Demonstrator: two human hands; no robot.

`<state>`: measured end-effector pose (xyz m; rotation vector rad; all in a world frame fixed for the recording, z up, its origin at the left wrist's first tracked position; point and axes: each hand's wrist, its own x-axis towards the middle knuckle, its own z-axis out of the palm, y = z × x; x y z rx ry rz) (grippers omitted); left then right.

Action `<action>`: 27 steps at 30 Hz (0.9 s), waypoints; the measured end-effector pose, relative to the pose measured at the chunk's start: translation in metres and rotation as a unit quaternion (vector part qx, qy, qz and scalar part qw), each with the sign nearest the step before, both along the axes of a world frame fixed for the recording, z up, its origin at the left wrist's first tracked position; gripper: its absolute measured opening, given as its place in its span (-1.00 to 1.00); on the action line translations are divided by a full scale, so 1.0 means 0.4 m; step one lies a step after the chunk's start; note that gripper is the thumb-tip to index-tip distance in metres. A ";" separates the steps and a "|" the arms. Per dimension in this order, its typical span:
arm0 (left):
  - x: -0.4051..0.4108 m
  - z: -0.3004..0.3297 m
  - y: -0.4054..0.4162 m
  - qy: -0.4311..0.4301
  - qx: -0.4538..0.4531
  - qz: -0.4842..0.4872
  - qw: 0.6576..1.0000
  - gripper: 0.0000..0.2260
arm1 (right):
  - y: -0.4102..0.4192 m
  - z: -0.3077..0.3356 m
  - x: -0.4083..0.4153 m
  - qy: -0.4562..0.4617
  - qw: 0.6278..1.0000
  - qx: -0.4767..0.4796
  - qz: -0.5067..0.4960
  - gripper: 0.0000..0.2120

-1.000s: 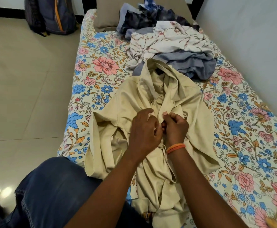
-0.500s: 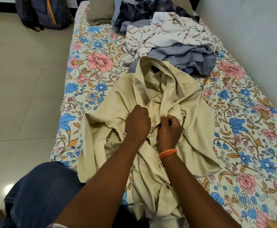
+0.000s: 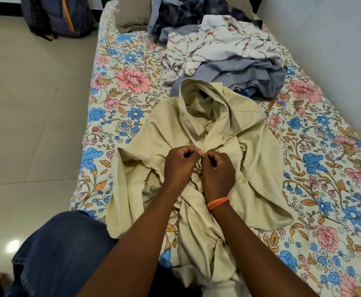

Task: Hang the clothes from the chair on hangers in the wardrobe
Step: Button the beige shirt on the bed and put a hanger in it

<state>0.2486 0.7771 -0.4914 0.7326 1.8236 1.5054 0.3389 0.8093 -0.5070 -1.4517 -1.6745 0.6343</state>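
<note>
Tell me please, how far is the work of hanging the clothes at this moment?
Early. Nothing looks hung: no hanger or wardrobe is in view. In hand: the beige shirt lies spread on the bed, and the left hand and right hand both pinch its front opening, apparently at a button. Left: that shirt, plus the pile of clothes behind it, all unhung.

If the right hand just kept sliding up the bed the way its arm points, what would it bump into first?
Probably the beige shirt's collar, since the right hand already pinches the shirt's front. Beyond lies the grey cloth of the pile; depth is uncertain.
</note>
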 end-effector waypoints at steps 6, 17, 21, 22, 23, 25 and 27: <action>0.010 0.009 -0.009 0.040 -0.028 -0.007 0.999 -0.91 | -0.007 0.003 0.001 0.082 0.997 0.008 0.009 -0.87; 0.002 -0.005 -0.012 0.006 -0.009 -0.013 1.000 -0.91 | -0.014 0.005 -0.007 0.039 0.998 0.046 0.025 -0.97; 0.002 -0.001 -0.013 -0.013 0.002 -0.013 1.000 -0.90 | -0.014 0.003 -0.007 0.044 0.998 0.039 0.021 -0.97; 0.003 -0.002 -0.013 -0.020 0.006 -0.011 1.000 -0.90 | -0.015 0.004 -0.007 0.044 0.998 0.041 0.022 -0.97; 0.004 -0.004 -0.014 -0.027 0.011 -0.010 1.000 -0.91 | -0.015 0.005 -0.007 0.045 0.998 0.043 0.024 -0.97; 0.005 -0.005 -0.014 -0.035 0.014 -0.009 0.999 -0.90 | -0.015 0.007 -0.008 0.042 0.997 0.055 0.027 -0.98; 0.007 -0.003 -0.014 -0.030 0.010 -0.008 0.999 -0.88 | -0.016 0.009 -0.008 0.035 0.996 0.070 0.035 -0.98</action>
